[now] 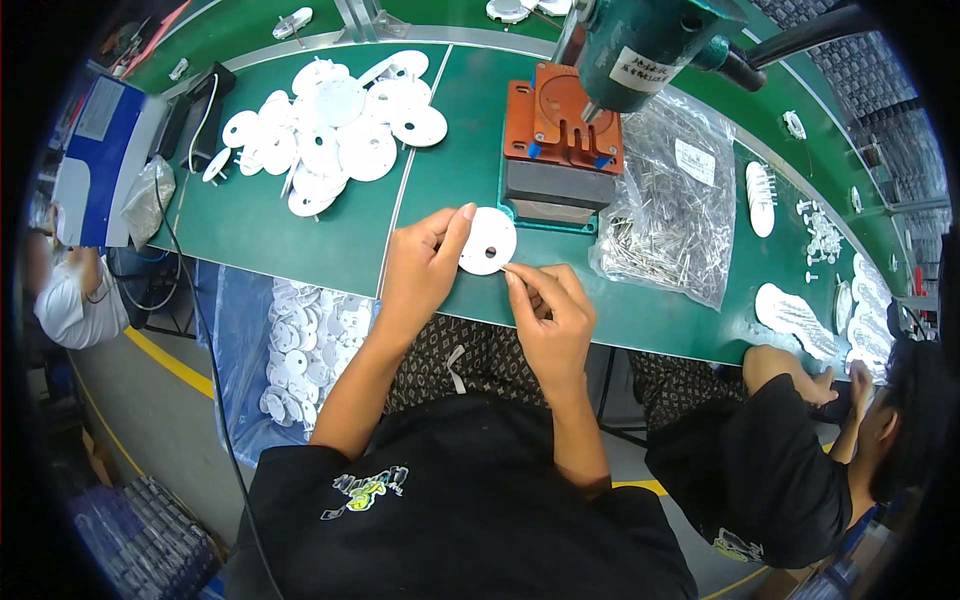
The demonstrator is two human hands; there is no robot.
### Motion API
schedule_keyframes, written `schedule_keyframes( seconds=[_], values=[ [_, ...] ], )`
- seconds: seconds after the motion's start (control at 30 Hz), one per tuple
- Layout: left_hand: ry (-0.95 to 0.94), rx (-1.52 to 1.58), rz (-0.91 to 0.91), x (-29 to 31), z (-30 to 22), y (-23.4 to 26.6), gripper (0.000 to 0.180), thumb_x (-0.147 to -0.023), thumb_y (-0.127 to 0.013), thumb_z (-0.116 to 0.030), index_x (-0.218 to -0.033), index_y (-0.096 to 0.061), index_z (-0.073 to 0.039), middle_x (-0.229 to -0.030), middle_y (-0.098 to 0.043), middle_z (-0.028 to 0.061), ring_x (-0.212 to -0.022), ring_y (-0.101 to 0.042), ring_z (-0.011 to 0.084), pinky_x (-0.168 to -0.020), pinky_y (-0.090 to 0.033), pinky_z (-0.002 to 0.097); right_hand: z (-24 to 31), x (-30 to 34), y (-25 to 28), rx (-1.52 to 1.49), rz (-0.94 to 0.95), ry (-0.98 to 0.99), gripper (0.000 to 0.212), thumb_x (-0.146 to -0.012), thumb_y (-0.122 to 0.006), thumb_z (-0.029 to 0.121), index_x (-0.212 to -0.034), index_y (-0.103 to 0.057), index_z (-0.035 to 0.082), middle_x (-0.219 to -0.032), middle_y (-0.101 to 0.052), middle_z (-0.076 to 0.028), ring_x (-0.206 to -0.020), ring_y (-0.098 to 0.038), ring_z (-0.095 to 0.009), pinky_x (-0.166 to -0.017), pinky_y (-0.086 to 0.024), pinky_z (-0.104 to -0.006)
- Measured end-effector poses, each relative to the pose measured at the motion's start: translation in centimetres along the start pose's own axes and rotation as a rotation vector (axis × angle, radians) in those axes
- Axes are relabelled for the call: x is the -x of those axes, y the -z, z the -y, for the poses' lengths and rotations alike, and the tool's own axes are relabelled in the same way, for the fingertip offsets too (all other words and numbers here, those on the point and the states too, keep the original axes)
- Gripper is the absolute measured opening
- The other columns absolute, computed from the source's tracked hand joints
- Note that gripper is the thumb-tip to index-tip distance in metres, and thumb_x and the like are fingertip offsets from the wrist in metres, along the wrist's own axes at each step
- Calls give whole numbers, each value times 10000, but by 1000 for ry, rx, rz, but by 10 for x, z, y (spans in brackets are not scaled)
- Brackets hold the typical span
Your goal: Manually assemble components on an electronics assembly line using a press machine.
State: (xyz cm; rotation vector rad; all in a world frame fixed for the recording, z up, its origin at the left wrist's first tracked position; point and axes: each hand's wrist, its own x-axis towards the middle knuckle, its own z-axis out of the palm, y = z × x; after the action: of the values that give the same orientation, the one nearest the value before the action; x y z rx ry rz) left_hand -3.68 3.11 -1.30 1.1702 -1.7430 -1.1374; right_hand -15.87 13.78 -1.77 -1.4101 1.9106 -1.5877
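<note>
Between my hands is a round white plastic disc (484, 228) with a dark hole near its middle. My left hand (424, 262) grips its left edge, thumb along the top. At the disc's lower right edge my right hand (556, 318) is closed in a pinch, its fingertips against or just beside the rim; whatever small thing they hold is too small to name. Just beyond the disc stands an orange metal fixture (560, 115) on a dark block, beneath a green press head (650, 50) with a pointed tip.
White discs (340, 105) are heaped at the far left of the green table (460, 120). A clear bag (668, 215) of thin metal pins lies right of the fixture. More discs fill a blue-lined bin (310, 350) below the table's edge. A co-worker (770, 460) sits at right.
</note>
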Motion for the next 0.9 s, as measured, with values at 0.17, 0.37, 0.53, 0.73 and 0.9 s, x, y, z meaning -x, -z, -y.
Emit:
schedule_keyframes(
  seconds=[0.17, 0.37, 0.53, 0.73, 0.9],
  values=[
    [-9, 26, -13, 2, 3, 1, 342, -1008, -602, -244, -846, -647, 54, -553, -452, 24, -549, -372, 36, -467, -302, 281, 0, 1, -3, 32, -12, 39, 144, -819, -762, 12, -955, -733, 50, -791, -613, -50, -582, -604, -153, -505, -468, -283],
    [-11, 30, 27, 2, 8, 2, 330, -1011, -596, -227, -831, -635, 47, -578, -449, -3, -582, -371, 32, -481, -307, 274, 1, 5, -5, 288, 1, 268, 181, -792, -731, 23, -967, -694, 50, -807, -581, -44, -686, -624, -191, -545, -504, -322],
    [-36, 52, -8, -4, 4, 5, 297, -1023, -578, -199, -845, -660, 23, -684, -537, -34, -668, -431, 27, -561, -363, 229, 36, -17, 0, 641, 273, 364, 125, -796, -670, 57, -905, -612, 32, -813, -500, -82, -757, -603, -234, -633, -518, -372],
    [-133, 128, -74, -11, 3, -1, 242, -1012, -588, -160, -1187, -639, 0, -1061, -644, 74, -870, -609, 110, -748, -492, 248, -11, -36, -15, -3, 287, 369, 172, -827, -688, 109, -971, -623, 40, -939, -611, -125, -824, -644, -303, -708, -524, -396],
    [-455, -420, -287, 2, 9, 8, 286, -978, -626, -136, -1251, -626, -46, -1249, -559, 138, -1100, -576, 245, -905, -475, 359, -14, -28, -12, -122, 195, 268, 229, -844, -693, 148, -1033, -639, 31, -942, -647, -149, -821, -648, -359, -727, -531, -439]
  ],
)
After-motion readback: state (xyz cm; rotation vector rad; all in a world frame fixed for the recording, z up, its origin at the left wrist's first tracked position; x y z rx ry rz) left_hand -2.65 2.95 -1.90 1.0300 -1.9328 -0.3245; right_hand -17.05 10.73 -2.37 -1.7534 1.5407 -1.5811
